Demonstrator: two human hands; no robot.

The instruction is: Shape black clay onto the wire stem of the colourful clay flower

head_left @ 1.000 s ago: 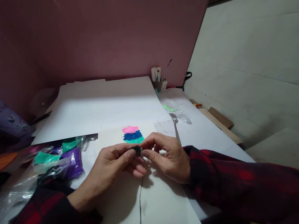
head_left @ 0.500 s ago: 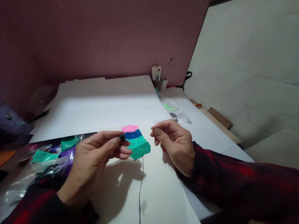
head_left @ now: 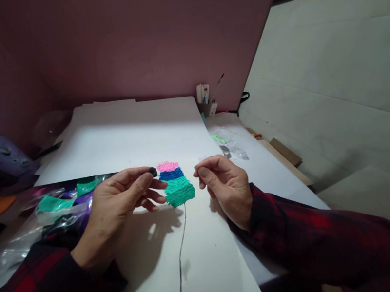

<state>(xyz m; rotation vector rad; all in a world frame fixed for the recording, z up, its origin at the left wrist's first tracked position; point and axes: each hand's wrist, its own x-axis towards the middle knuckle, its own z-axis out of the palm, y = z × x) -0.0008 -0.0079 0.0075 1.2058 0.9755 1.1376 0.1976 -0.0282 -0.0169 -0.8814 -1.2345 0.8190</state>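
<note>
Left fingers point(head_left: 147, 177) pinched around a small black lump point(head_left: 152, 172); right fingertips point(head_left: 196, 173) nearly closed together.

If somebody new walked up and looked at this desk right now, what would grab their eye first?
Probably the bright patch of pink, blue and green bands on the white sheet, between the two hands. Next, the small dark lump at the fingertips of the left hand, and the thin black line running down the sheet from the patch.
</note>
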